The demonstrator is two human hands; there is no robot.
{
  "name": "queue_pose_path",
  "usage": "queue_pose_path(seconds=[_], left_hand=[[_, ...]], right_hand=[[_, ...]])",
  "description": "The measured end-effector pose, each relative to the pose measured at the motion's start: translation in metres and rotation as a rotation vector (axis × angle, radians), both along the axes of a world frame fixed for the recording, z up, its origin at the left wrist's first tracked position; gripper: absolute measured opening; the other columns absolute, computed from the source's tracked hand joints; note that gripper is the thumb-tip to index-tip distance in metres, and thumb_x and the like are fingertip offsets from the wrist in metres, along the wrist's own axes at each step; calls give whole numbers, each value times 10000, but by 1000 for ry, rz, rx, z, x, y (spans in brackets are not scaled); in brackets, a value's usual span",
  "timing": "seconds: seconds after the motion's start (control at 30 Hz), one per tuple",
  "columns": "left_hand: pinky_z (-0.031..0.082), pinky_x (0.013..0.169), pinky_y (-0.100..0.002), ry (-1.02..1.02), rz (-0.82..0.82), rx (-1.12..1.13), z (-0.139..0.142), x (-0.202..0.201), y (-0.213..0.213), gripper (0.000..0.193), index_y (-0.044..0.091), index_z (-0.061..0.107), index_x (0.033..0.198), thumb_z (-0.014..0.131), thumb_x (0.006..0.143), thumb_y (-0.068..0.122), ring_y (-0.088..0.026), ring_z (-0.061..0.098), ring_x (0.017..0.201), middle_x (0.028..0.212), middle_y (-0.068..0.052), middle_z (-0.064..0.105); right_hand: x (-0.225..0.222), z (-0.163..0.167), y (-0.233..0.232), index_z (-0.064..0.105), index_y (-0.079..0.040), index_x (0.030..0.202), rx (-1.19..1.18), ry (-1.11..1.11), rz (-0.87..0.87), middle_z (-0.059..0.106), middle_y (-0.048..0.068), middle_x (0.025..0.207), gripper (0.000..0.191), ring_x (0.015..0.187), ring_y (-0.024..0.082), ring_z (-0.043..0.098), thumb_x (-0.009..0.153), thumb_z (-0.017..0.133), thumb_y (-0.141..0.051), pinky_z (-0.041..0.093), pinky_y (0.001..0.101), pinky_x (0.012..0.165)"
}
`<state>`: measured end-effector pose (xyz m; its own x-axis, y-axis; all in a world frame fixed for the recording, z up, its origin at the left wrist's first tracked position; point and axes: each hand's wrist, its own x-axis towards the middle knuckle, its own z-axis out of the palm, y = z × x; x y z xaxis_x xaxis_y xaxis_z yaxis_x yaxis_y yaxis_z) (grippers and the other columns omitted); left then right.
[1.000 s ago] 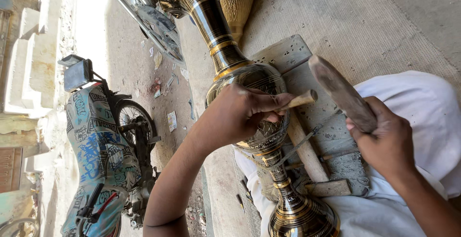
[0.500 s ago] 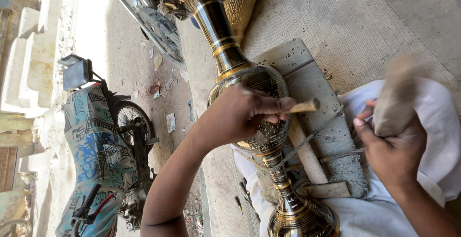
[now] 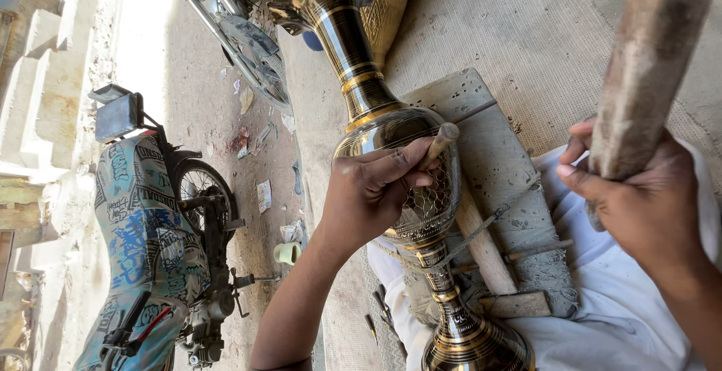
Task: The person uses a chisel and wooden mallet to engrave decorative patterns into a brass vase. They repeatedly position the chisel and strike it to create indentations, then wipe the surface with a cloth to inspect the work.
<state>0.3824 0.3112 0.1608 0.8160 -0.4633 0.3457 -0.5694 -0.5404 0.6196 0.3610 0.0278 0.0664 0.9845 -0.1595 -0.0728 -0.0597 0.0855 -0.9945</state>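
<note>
A tall brass and black vase [image 3: 376,119] lies across a grey stone block [image 3: 500,160], its round belly engraved with a net pattern. My left hand [image 3: 372,190] rests on the belly and pinches a small wooden-headed chisel [image 3: 438,145] against the metal. My right hand [image 3: 639,205] grips a thick wooden mallet [image 3: 650,63] raised high above the block, well apart from the chisel. White cloth [image 3: 602,326] covers my lap under the vase's foot.
A wooden stick [image 3: 481,243] and thin metal tools [image 3: 538,251] lie on the block. A motorcycle under a patterned blue cover [image 3: 143,236] stands at left, another motorcycle [image 3: 233,25] at top. Litter dots the dusty ground [image 3: 263,190]; woven matting [image 3: 526,33] lies under the block.
My right hand has swung the mallet up and away from the chisel, toward the top right. My left hand keeps the chisel on the vase's belly.
</note>
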Motion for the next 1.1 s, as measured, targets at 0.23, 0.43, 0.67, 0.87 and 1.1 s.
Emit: queue_pose_path(seconds=[0.23, 0.43, 0.67, 0.87, 1.1], left_hand=[[657, 874, -263, 25, 21, 7, 1, -3, -3, 493, 61, 683, 1310, 692, 859, -138, -154, 801, 976, 1071, -81, 789], [621, 841, -275, -62, 146, -12, 0, -4, -10, 472, 107, 693, 1302, 779, 875, -75, -152, 793, 931, 1035, -61, 793], [646, 866, -269, -49, 161, -47, -4, -7, -12, 453, 82, 681, 1310, 703, 894, -98, -158, 804, 949, 1082, -69, 788], [651, 793, -292, -44, 58, 183, 1, 3, -12, 379, 95, 734, 1240, 751, 887, -40, -150, 792, 855, 1035, -38, 795], [643, 839, -286, 119, -140, 215, 18, 22, -11, 555, 55, 674, 1307, 632, 801, -169, -138, 788, 912, 1043, -40, 789]], right_hand=[[4, 13, -2, 674, -120, 1102, -646, -259, 110, 714, 51, 793, 330, 690, 158, 669, 795, 751, -26, 531, 327, 651], [31, 10, -12, 725, -203, 1223, -1284, -86, 256, 712, 13, 687, 450, 523, 153, 653, 798, 761, -59, 544, 321, 578], [45, 3, -20, 684, -80, 1172, -751, -354, 199, 709, 58, 798, 325, 629, 160, 662, 855, 746, -107, 532, 326, 556], [25, 3, -17, 701, -78, 1099, -774, -137, 142, 734, 65, 815, 246, 665, 167, 705, 878, 795, -131, 538, 337, 550], [2, -25, -6, 659, -88, 1202, -505, -96, 3, 751, 39, 965, 380, 889, 132, 716, 844, 781, -47, 546, 296, 774]])
